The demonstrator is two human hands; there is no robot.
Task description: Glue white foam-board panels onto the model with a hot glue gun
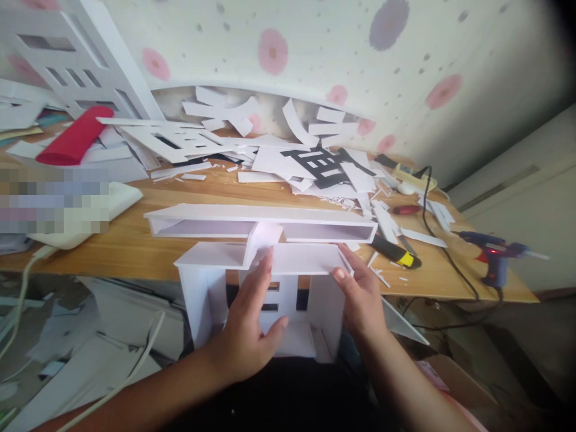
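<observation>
A white foam-board model (193, 300) stands in front of my body at the table's front edge. Its lower part is a box, open toward me, with slots cut in the far wall. Along its top runs a long, hollow white beam (211, 213), joined by a short upright piece. My left hand (254, 327) lies against the middle of the model, fingers stretched and thumb apart, fingertips touching near the upright. With thumb and fingers, my right hand (362, 294) grips the upper right corner of the box. Some fingertips are hidden behind the board.
On the wooden table (135, 246) a glue gun (495, 255) lies at right, its cord trailing. A black-and-yellow utility knife (398, 252) is beyond my right hand. White board offcuts (283, 162) pile against the wall. A red roll (76, 137) and a white device (121, 201) are at left.
</observation>
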